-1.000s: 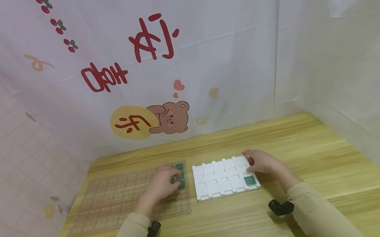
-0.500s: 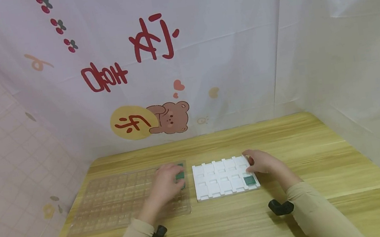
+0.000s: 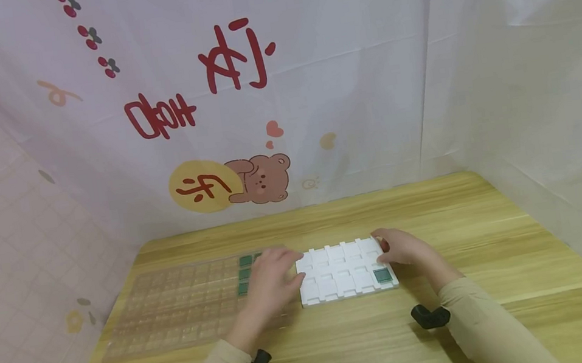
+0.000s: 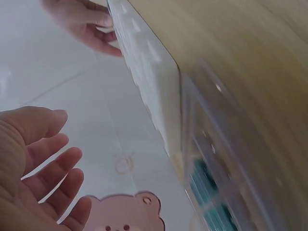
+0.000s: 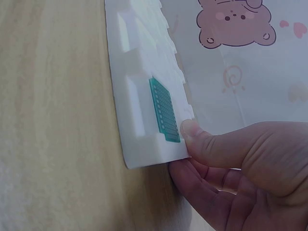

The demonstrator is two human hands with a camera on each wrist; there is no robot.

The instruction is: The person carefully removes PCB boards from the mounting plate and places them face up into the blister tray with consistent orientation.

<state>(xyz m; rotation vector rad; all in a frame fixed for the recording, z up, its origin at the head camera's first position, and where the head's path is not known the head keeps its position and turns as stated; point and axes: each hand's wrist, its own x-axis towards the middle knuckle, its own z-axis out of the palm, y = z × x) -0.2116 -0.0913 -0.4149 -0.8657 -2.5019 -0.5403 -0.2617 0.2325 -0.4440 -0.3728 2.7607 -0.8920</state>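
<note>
My left hand (image 3: 273, 277) hovers over the right end of a clear plastic tray (image 3: 175, 307), fingertips close to the left edge of a white tray (image 3: 342, 270). In the left wrist view its fingers are loosely bent with nothing between them. Several small green circuit boards (image 3: 245, 273) sit in the clear tray, partly hidden by this hand. At the white tray's right end, my right hand (image 3: 401, 248) grips the edge, thumb on top and fingers against the side. One green circuit board (image 5: 164, 110) lies in the pocket beside that thumb.
Both trays lie on a wood-grain table (image 3: 356, 344), the clear one to the left of the white one. A printed white cloth (image 3: 354, 75) hangs behind the table. Black wrist straps (image 3: 430, 316) sit at the sleeve cuffs.
My left hand has moved right, from over the green circuit boards toward the white tray, uncovering the boards' left column. The right hand stays at the white tray's edge.
</note>
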